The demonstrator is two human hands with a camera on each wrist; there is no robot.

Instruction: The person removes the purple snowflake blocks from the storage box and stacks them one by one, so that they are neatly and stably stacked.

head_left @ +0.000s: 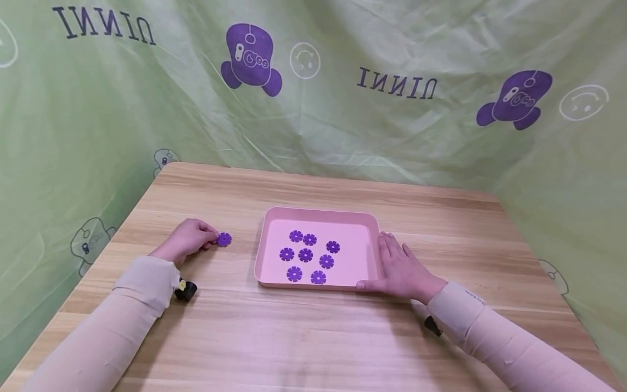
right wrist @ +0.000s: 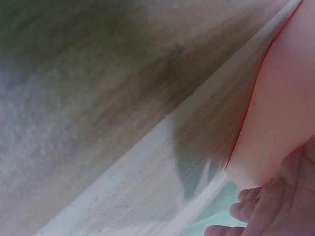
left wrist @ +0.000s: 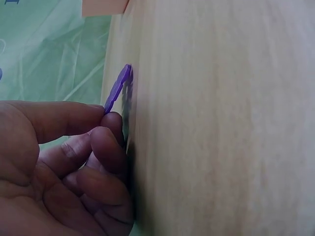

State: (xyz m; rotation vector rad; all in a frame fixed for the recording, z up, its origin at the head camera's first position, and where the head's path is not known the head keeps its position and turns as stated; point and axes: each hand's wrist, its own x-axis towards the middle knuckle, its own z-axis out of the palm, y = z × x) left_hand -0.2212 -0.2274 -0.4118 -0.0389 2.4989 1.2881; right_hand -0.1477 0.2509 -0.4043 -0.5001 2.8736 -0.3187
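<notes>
Between thumb and fingertips, my left hand (head_left: 193,238) pinches the edge of a purple notched plastic disc (head_left: 224,239). The left wrist view shows that disc (left wrist: 118,91) tilted, close to the tabletop. A pink rectangular tray (head_left: 320,215) lies to the right of it. Inside are several similar purple discs (head_left: 306,255), lying flat and loosely spread. My right hand (head_left: 404,269) rests against the tray's right wall with straight fingers, its thumb at the front right corner. In the right wrist view, the right hand (right wrist: 285,196) touches the tray's outer side (right wrist: 275,108).
Wood-grain tabletop (head_left: 294,337) surrounds the tray. Behind and beside the table hangs a green printed curtain (head_left: 313,120). Dark wrist-worn devices show under both sleeves, one at the left wrist (head_left: 186,291).
</notes>
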